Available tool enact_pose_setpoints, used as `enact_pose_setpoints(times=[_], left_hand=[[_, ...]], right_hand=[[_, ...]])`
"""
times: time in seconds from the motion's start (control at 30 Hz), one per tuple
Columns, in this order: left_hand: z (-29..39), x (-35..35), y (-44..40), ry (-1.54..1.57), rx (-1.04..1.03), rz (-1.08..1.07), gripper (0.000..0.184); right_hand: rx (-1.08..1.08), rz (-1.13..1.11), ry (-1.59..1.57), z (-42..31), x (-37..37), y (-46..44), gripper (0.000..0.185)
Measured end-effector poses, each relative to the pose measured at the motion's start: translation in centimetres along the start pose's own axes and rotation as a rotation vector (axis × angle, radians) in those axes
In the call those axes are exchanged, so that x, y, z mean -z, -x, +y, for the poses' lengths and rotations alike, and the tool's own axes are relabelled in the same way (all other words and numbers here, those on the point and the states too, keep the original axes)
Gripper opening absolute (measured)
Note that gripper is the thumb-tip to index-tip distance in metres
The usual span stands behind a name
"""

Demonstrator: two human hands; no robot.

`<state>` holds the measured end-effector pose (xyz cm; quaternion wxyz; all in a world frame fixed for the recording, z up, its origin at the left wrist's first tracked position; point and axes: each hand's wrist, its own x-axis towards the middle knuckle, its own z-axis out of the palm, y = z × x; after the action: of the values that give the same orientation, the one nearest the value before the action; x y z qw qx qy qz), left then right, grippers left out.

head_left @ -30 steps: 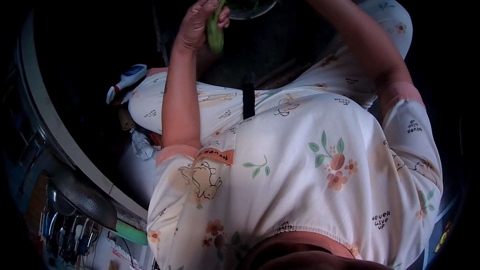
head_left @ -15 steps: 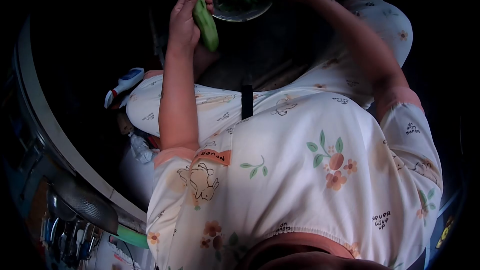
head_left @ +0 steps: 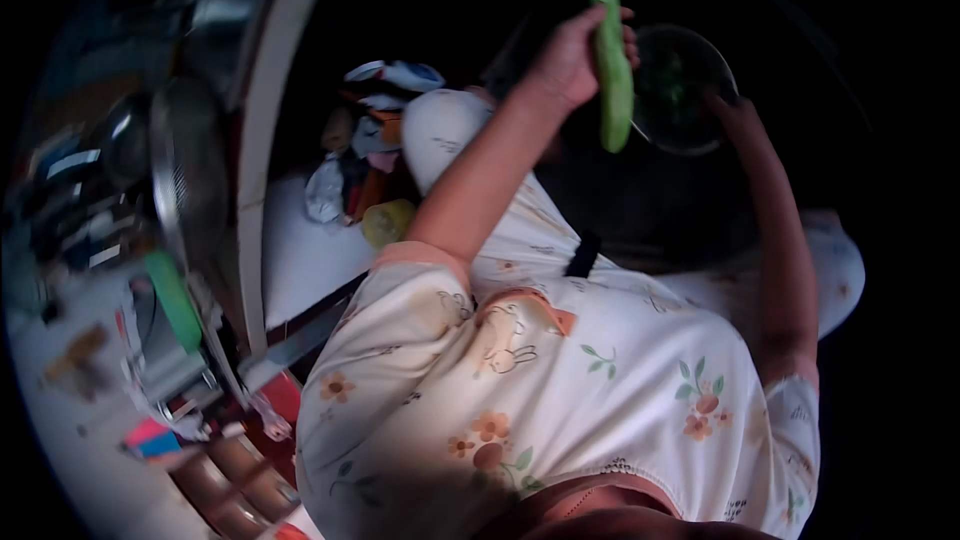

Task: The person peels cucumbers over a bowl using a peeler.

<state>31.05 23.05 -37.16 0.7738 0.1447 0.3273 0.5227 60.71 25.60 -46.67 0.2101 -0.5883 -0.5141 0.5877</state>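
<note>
A long, pale-green gourd, apparently peeled, stands nearly upright in my left hand, its fingers wrapped around the upper half. Just to its right is a round pan with a thin bright rim and dark green pieces inside, too dim to name. My right hand is at the pan's right edge, closed around a dark part of the rim that looks like a handle. Deep shadow hides most of those fingers.
A pale ledge runs along my left. Beside my knee lie a white and blue bottle, a crumpled silvery bag and a yellowish bowl. Blurred kitchenware, a dark wok-like pan and a brown divided tray lie farther left.
My view has swung left, so both hands, gourd and pan appear farther right and lower, and more clutter shows at left. Both hands keep their holds.
</note>
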Motion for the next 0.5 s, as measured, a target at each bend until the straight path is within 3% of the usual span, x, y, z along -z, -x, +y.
enact_pose_setpoints(times=[0.1,0.17,0.23,0.27,0.3,0.37,0.43,0.5], left_hand=[[6.3,-6.6,6.4,-0.309,-0.395,-0.105,0.038],[10.3,-10.9,10.4,-0.649,-0.793,-0.118,0.032],[14.7,-13.6,13.8,-1.068,-1.215,-0.077,0.039],[16.5,-14.7,14.6,-1.230,-1.522,0.027,0.030],[19.5,-16.5,16.7,-1.382,-1.533,-0.030,0.034],[23.2,-17.8,18.9,-1.522,-1.643,0.052,0.036],[26.1,-17.2,19.3,-1.556,-1.632,0.228,0.037],[28.4,-14.8,19.4,-1.904,-1.642,0.616,0.048]], right_hand=[[0.019,-0.071,-0.107,-2.2,-0.8,1.4,0.027],[0.076,-0.115,-0.086,-2.1,-0.5,1.4,0.026],[0.064,-0.128,-0.076,-1.9,-0.5,1.2,0.028],[0.079,-0.140,-0.068,-0.7,-0.3,0.4,0.029],[0.109,-0.151,-0.056,-0.6,-0.6,0.2,0.029],[0.133,-0.121,-0.106,-0.8,-0.8,0.4,0.030],[0.144,-0.123,-0.107,-0.6,-0.6,0.0,0.030],[0.123,-0.108,-0.120,-0.5,-0.8,0.6,0.030]])
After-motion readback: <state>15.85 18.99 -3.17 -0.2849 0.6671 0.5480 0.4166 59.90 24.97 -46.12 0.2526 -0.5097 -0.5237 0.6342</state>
